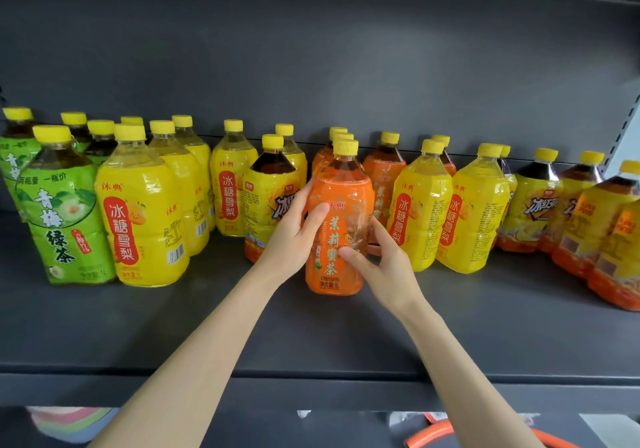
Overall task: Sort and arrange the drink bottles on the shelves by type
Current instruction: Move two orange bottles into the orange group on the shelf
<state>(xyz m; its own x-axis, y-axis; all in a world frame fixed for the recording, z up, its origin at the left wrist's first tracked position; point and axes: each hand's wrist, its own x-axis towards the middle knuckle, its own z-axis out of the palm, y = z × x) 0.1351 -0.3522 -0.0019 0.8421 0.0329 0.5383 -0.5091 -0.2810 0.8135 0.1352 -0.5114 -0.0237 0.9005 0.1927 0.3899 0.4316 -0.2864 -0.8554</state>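
Note:
An orange-labelled jasmine tea bottle with a yellow cap stands upright near the middle of the dark grey shelf. My left hand grips its left side, thumb across the label. My right hand holds its right side, thumb on the lower label. More orange bottles stand behind it. Yellow pear-drink bottles stand left of centre, and others to the right. Green tea bottles fill the far left. Dark iced-tea bottles are split, one beside my left hand and several at the far right.
Dark grey back panel rises behind the bottles. The shelf's front lip runs across below my forearms. Below it, a lower level shows an orange curved item and a pastel-striped item.

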